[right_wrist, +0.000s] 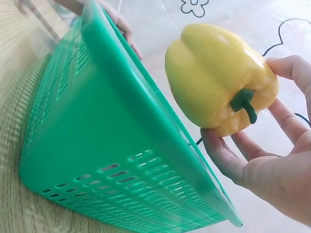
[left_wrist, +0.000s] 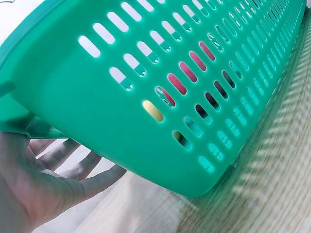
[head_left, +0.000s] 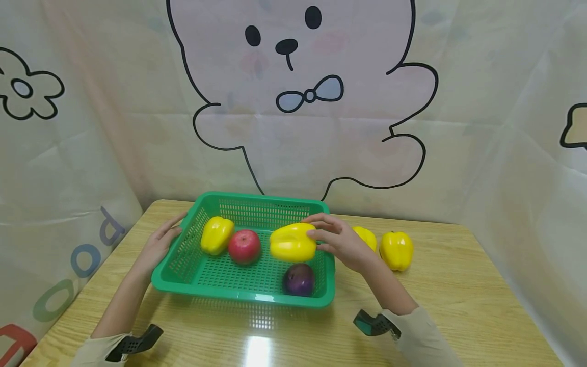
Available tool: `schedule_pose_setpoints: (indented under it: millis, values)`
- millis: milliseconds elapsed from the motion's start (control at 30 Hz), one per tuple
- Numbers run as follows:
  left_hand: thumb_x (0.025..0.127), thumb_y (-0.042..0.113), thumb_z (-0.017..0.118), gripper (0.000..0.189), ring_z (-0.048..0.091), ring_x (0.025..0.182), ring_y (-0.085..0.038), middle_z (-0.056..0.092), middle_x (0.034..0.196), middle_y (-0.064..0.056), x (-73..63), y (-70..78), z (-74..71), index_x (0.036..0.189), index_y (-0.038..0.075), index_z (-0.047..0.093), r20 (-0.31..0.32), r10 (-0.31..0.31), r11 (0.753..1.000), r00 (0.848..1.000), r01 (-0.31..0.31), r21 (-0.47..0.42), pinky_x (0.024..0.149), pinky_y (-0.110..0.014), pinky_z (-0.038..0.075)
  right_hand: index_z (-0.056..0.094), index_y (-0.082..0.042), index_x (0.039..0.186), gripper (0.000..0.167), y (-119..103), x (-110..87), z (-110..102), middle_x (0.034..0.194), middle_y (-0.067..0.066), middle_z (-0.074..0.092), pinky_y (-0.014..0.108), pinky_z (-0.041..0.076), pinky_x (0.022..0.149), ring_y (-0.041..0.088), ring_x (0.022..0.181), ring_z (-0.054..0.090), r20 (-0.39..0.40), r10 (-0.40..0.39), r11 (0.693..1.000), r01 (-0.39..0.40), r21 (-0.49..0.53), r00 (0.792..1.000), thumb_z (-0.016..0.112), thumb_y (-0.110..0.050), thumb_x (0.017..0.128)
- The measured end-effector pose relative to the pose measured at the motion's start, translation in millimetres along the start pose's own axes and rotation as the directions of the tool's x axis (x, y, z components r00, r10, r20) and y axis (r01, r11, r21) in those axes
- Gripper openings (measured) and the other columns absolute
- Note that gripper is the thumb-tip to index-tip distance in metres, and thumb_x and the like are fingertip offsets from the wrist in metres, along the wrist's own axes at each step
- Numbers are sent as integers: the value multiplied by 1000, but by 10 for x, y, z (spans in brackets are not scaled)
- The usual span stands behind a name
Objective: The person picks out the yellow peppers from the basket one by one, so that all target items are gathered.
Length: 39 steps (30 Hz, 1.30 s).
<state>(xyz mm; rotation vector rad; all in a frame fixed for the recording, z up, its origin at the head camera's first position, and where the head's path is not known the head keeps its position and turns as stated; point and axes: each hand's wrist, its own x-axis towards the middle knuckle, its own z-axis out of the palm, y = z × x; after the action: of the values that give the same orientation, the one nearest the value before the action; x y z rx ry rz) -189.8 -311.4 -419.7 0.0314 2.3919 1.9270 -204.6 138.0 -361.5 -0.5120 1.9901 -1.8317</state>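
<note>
Bright, even light is spread across the pale-brown wooden table (head_left: 458, 300); white glare is reflected in front of the rectangular green perforated plastic basket (head_left: 211, 292), where soft shadow is also cast. Above the basket, the pale printed fabric backdrop (right_wrist: 146, 12) is rendered almost white in the right wrist view.

A hand could pass freely over the table (head_left: 477, 295) from the two loose yellow peppers (head_left: 396, 251) to the right edge. Along the back edge, the backdrop cloth (head_left: 293, 142) is a barrier. Toward the front edge, only the forearms (head_left: 392, 288) flank an open strip before the green basket (head_left: 220, 292). Inside it, room lies front left, before the red apple (head_left: 245, 247); the purple fruit (head_left: 299, 280) blocks the front right corner, the right hand (head_left: 341, 239) and held pepper (head_left: 293, 242) the space behind.
</note>
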Motion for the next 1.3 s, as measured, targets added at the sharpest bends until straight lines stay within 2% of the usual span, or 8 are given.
schedule_pose_setpoints:
  millis: [300,567,700,867,1133,1300]
  values:
    - [116,40,41,64,68,98,-4,63,119,23,-1,2,1,170,12,22,-1,-2,1000,1000,2,-11,81,-27,60,62,-8,134,30,34,-41,-58,140,14,59,42,55,103,23,117,62,0,-18,999,18,43,1000,61,-16,104]
    - [116,40,41,64,69,96,-5,64,117,23,-1,5,5,170,12,22,1,-2,1000,1000,2,-4,80,-27,61,60,-5,135,32,50,-87,-102,143,18,56,55,54,106,26,120,60,0,-6,999,6,52,1000,59,-18,106]
    - [116,40,41,64,69,95,-4,64,116,23,-4,7,6,170,12,22,-2,-4,1000,1000,4,-8,80,-27,61,60,-7,136,30,39,-112,-117,144,19,54,58,53,105,27,121,60,4,-6,999,6,50,1000,58,-19,107]
    - [116,38,41,62,69,92,-5,66,115,22,-6,7,5,170,12,23,-3,-5,1000,1000,5,-23,77,-26,61,61,-13,133,25,23,-151,-149,141,14,55,54,56,102,27,122,59,7,-13,997,12,71,1000,56,-17,109]
    - [116,39,41,63,69,92,-6,66,116,21,-6,1,-1,170,12,22,0,-5,1000,1000,5,-25,77,-27,61,56,-6,139,32,18,-226,-225,137,13,58,49,62,91,27,117,62,22,-29,999,28,40,999,53,-20,112]
    - [116,39,41,63,69,92,-6,66,116,21,-10,4,-1,170,12,22,1,-2,1000,1000,2,-24,77,-27,61,54,-3,143,37,7,-286,-252,138,13,57,46,63,89,25,117,63,13,-13,1000,13,9,1000,54,-23,112]
